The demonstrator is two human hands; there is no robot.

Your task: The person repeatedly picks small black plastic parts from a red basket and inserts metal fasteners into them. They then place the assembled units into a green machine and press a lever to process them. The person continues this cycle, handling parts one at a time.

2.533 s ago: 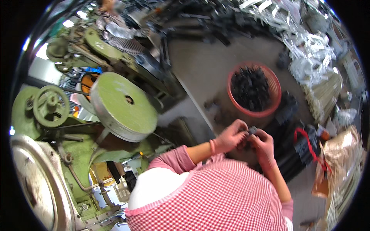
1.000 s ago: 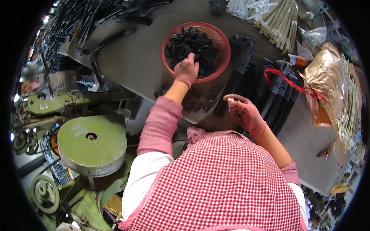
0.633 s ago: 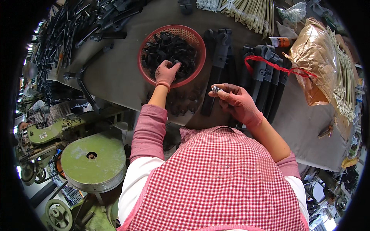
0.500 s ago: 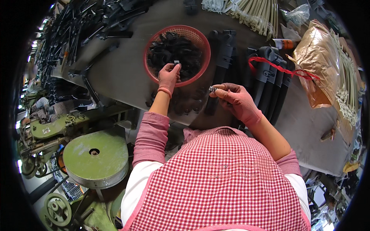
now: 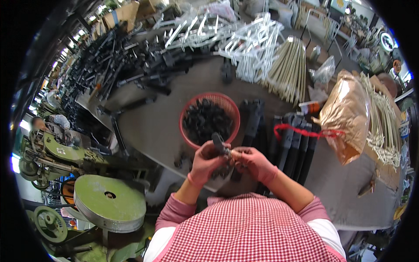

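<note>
You are getting glare along the frame's left edge; at right the brown bag (image 5: 347,115) is gleaming, while fisheye distortion is curving the tabletop (image 5: 331,192).

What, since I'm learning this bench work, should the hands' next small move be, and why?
Probably align the small silvery metal piece at the right hand with the dark elongated part in the left hand: they sit close together between the fingertips, though blur hides whether they touch.

Handheld part (image 5: 218,142) — matt, plastic basket (image 5: 228,104), glossy wrapping (image 5: 345,117)
</note>
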